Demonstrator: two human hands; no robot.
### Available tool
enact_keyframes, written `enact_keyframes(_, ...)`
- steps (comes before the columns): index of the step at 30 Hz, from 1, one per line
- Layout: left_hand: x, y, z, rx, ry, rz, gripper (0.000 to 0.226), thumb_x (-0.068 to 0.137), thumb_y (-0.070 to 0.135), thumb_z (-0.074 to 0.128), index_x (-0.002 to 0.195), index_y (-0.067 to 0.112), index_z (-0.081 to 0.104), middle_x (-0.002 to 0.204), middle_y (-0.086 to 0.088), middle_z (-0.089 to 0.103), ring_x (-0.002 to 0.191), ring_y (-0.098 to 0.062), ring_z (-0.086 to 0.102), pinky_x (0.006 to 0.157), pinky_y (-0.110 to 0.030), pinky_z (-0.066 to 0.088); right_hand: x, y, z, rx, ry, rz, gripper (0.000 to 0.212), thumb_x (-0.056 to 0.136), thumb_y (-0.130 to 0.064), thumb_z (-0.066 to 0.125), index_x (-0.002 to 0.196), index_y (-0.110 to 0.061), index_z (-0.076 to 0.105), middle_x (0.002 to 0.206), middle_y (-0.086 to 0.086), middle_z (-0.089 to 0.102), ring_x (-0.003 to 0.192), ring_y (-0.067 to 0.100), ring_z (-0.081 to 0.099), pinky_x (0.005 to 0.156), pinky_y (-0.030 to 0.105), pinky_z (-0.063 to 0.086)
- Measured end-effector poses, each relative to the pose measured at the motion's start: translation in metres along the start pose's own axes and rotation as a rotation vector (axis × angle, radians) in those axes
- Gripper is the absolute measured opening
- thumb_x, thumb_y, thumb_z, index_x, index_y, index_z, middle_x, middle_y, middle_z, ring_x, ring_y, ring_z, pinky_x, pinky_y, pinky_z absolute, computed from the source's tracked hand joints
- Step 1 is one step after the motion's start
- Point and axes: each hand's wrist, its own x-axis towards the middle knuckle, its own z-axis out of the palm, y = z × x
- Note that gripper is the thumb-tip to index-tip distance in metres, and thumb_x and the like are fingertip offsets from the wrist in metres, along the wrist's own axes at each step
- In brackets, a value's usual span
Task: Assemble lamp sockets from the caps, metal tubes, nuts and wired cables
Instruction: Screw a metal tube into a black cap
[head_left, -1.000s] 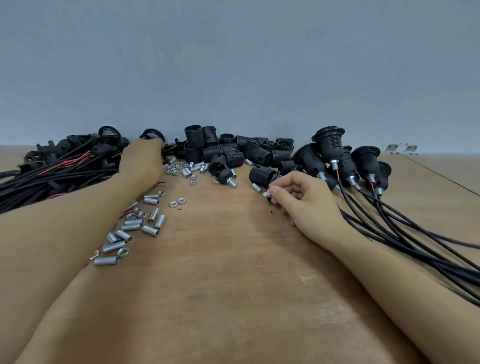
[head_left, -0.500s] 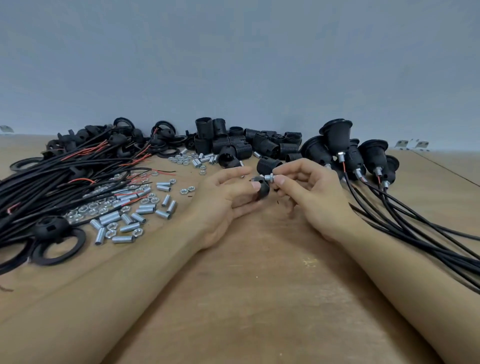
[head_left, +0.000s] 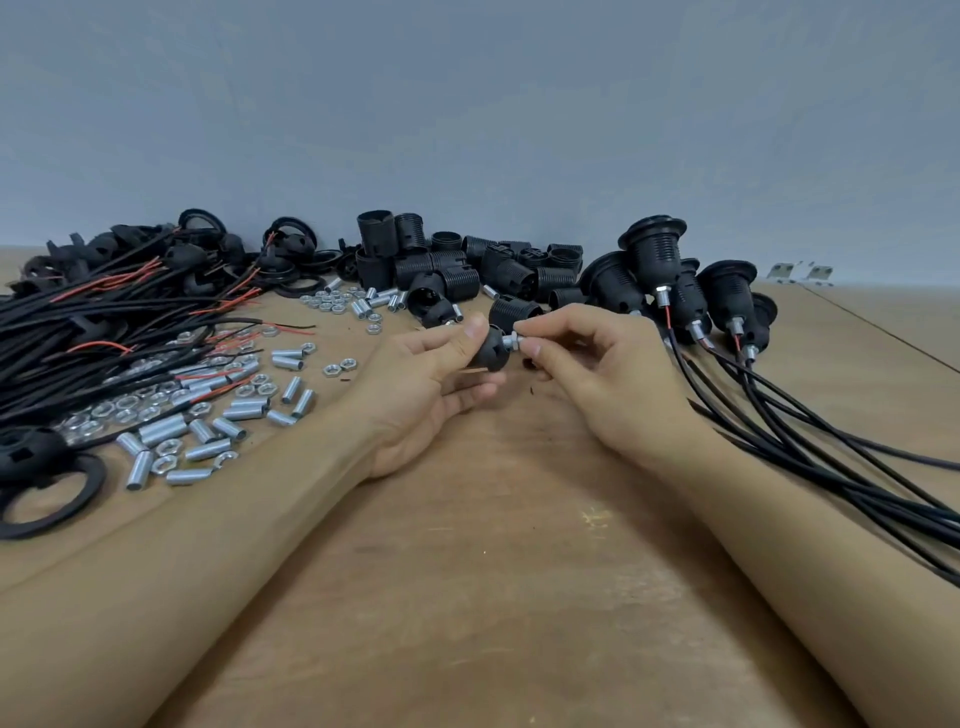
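My left hand (head_left: 426, 384) grips a black socket cap (head_left: 488, 351) just above the table's middle. A short metal tube with a nut (head_left: 514, 341) sticks out of the cap's right side, and my right hand (head_left: 608, 374) pinches that tube between thumb and fingertips. Loose metal tubes (head_left: 208, 431) and nuts (head_left: 124, 410) lie scattered to the left. A bundle of wired cables (head_left: 104, 322) with red leads fills the far left. Black threaded socket bodies (head_left: 467, 265) are piled at the back.
Several assembled sockets (head_left: 660, 260) stand at the back right, their black cables (head_left: 831, 452) trailing over the right side of the wooden table (head_left: 493, 597). Black rings (head_left: 47, 499) lie at the left edge. A grey wall rises behind.
My left hand came back from the far-left pile with a black cap and met my right hand at the middle. The tube now sits in the cap, with the hands a little nearer.
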Motion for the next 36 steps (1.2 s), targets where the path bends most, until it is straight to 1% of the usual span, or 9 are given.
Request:
enact_keyframes(4,0.0,0.001,-0.002,0.008,-0.036,0.003,0.029,0.077,0.029,0.069,0.096,0.008,0.075,0.09,-0.007,0.074,0.074,-0.018,0.07,0.068,-0.023,0.057,-0.001,-0.001,-0.002,0.0,-0.01,0.002,0.019,0.089,-0.003,0.068,0.098,-0.018,0.074,0.087,-0.009,0.072,0.078,0.005,0.068,0.071,0.023,0.057)
enact_keyframes(8,-0.001,0.002,-0.005,0.017,-0.066,0.007,0.033,0.076,0.025,0.069,0.105,0.009,0.074,0.096,-0.009,0.074,0.079,-0.02,0.072,0.07,-0.024,0.058,-0.001,-0.002,-0.004,0.01,-0.02,0.004,0.016,0.09,-0.005,0.068,0.099,-0.017,0.073,0.088,0.0,0.074,0.074,0.013,0.07,0.069,0.029,0.06)
enact_keyframes(14,0.0,0.005,-0.002,0.08,-0.029,-0.043,0.031,0.078,0.04,0.07,0.084,0.009,0.076,0.08,-0.01,0.068,0.056,-0.01,0.056,0.051,-0.021,0.049,-0.002,-0.006,-0.006,-0.228,-0.024,-0.293,0.013,0.086,-0.001,0.072,0.098,-0.005,0.076,0.086,0.007,0.072,0.077,0.02,0.068,0.069,0.034,0.055)
enact_keyframes(20,0.0,0.009,0.001,0.135,-0.025,-0.103,0.041,0.075,0.052,0.066,0.083,0.012,0.068,0.066,-0.008,0.062,0.047,-0.009,0.048,0.045,-0.019,0.045,0.002,-0.01,-0.005,-0.349,-0.004,-0.471,0.012,0.085,-0.002,0.074,0.096,-0.004,0.078,0.083,0.008,0.072,0.069,0.018,0.067,0.063,0.022,0.051)
enact_keyframes(24,0.001,0.007,-0.002,0.111,-0.054,-0.076,0.037,0.078,0.046,0.067,0.087,0.01,0.07,0.074,-0.008,0.067,0.055,-0.01,0.056,0.052,-0.021,0.051,-0.001,-0.011,-0.005,-0.292,-0.014,-0.299,0.01,0.089,-0.011,0.071,0.097,-0.01,0.077,0.079,0.001,0.072,0.067,0.013,0.066,0.064,0.033,0.054)
enact_keyframes(27,0.0,0.005,-0.006,0.049,-0.132,-0.04,0.034,0.083,0.03,0.065,0.106,0.006,0.073,0.093,-0.01,0.072,0.076,-0.016,0.069,0.071,-0.026,0.058,-0.002,-0.01,-0.006,-0.217,0.011,-0.112,0.009,0.091,-0.019,0.069,0.092,-0.013,0.076,0.074,-0.009,0.07,0.062,0.008,0.066,0.062,0.035,0.057)
enact_keyframes(30,-0.001,0.003,-0.008,0.021,-0.15,-0.003,0.033,0.08,0.015,0.067,0.112,0.006,0.071,0.104,-0.012,0.071,0.098,-0.024,0.07,0.08,-0.032,0.059,0.0,-0.008,-0.003,-0.208,-0.007,0.064,0.027,0.095,-0.03,0.063,0.079,-0.009,0.07,0.063,-0.007,0.066,0.054,0.008,0.064,0.059,0.04,0.058)
enact_keyframes(33,-0.002,0.002,-0.006,0.038,-0.137,0.02,0.034,0.078,0.016,0.069,0.11,0.007,0.071,0.098,-0.01,0.071,0.096,-0.024,0.071,0.079,-0.031,0.059,0.0,-0.006,0.003,-0.235,-0.032,0.177,0.051,0.102,-0.042,0.045,0.064,-0.012,0.062,0.051,-0.004,0.06,0.047,0.007,0.057,0.057,0.037,0.051)
enact_keyframes(36,-0.001,0.002,-0.004,0.038,-0.093,0.018,0.036,0.075,0.022,0.07,0.109,0.007,0.071,0.095,-0.008,0.072,0.089,-0.024,0.071,0.073,-0.028,0.059,0.0,-0.006,0.003,-0.194,-0.08,0.215,0.049,0.101,-0.05,0.038,0.074,-0.016,0.062,0.058,0.002,0.067,0.05,0.01,0.061,0.054,0.03,0.049)
